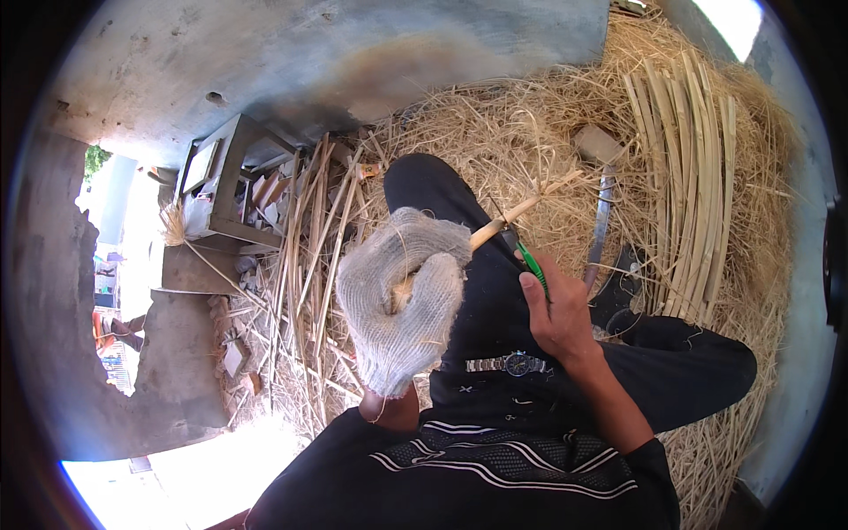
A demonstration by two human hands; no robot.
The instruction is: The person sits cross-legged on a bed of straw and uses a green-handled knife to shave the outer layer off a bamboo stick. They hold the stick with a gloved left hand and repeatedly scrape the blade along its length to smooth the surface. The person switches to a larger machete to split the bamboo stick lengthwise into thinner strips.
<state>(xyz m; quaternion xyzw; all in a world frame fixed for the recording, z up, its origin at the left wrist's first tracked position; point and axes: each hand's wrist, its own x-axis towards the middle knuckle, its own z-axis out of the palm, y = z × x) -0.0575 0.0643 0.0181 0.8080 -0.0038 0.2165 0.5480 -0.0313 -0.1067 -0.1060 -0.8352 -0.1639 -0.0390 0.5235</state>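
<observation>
Straw (503, 124) lies along grey walls (265, 53) (left hand (428, 296) clamped on a stick (488, 233), right hand (565, 314) round a knife (531, 263)).

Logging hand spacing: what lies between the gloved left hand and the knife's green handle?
In the head view, the pale strip held in the left hand and the knife's dark blade crossing it, with black trousers behind.

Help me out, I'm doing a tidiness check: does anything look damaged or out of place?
Yes. The wall at left has a jagged, broken-out gap with daylight beyond. Also, a metal wristwatch lies across the person's lap instead of being worn.
</observation>
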